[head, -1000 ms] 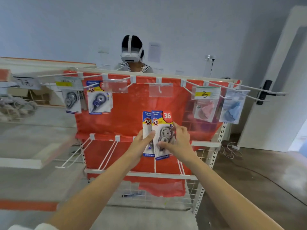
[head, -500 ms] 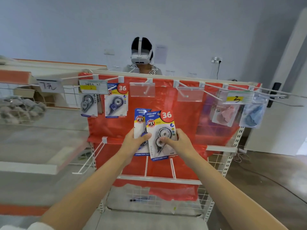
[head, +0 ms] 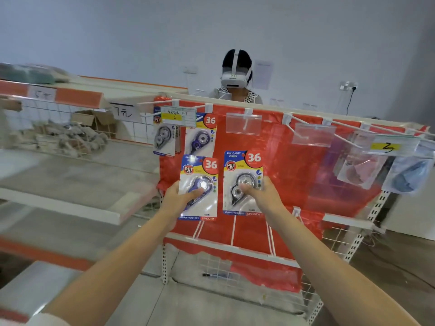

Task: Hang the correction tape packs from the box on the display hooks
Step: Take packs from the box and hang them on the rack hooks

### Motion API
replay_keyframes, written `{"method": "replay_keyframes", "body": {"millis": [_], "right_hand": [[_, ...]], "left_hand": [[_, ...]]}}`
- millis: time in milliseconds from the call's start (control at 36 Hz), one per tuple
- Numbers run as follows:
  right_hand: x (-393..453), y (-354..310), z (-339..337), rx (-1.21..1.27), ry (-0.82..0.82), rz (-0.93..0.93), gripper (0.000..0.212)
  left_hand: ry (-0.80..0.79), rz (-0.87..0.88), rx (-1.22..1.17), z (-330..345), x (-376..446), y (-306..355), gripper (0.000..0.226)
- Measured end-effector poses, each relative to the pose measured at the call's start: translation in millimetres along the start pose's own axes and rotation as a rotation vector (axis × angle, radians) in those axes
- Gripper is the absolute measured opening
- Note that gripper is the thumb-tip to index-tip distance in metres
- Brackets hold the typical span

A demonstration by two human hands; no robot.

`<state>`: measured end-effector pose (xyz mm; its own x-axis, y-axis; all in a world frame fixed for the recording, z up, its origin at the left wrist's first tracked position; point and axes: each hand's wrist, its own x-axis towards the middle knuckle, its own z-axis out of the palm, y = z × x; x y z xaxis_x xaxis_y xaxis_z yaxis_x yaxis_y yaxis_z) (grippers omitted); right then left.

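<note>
My left hand (head: 175, 198) pinches a correction tape pack with a blue dispenser (head: 199, 187), thumb on its front. My right hand (head: 261, 195) pinches a second pack with a grey dispenser (head: 242, 170). Both packs are held upright, side by side and apart, in front of the red display panel (head: 294, 175). Above them two packs hang on hooks at the top left: a grey one (head: 164, 140) and a blue one (head: 200, 137). Two empty white hooks with clear label holders (head: 243, 123) (head: 313, 135) stick out to the right. The box is out of view.
A person wearing a white headset (head: 236, 76) stands behind the rack. Bagged items (head: 360, 168) (head: 409, 175) hang at the top right. Lower wire hooks (head: 233, 229) project below my hands. A shelf with a wire basket (head: 58, 135) stands to the left.
The two packs were held overlapping together; now they are separated, the blue one in my left hand and the grey one in my right. The rack looks closer.
</note>
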<state>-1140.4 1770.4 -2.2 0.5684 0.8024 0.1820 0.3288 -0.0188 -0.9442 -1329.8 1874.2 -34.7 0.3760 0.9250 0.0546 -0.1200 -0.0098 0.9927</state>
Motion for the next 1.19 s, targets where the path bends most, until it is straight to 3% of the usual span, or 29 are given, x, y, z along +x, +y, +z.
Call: {"method": "replay_keyframes", "body": {"millis": [83,194,417,694,917,1111,1194], "right_hand": [[0,0,3,0.027,-0.042,0.001,0.030],[3,-4,7,0.047,-0.088,0.024,0.025],[-1,2,21,0.039,-0.142,0.016,0.015],[1,-9,51,-0.002,-0.223,-0.028,0.027],[23,-44,111,-0.001,-0.315,-0.132,0.030],[39,-82,172,0.030,-0.331,-0.192,0.048],[42,-91,189,0.062,-0.338,-0.252,0.042]], "left_hand": [[0.038,-0.027,0.031,0,-10,4,0.032],[0.036,-0.024,0.039,-3,-19,13,0.041],[0.121,0.011,0.004,-12,-41,12,0.018],[0.177,0.007,-0.008,-34,-43,12,0.019],[0.205,0.009,0.014,-82,-24,27,0.041],[0.272,0.030,0.046,-147,4,44,0.041],[0.282,0.062,0.029,-166,15,49,0.023]]}}
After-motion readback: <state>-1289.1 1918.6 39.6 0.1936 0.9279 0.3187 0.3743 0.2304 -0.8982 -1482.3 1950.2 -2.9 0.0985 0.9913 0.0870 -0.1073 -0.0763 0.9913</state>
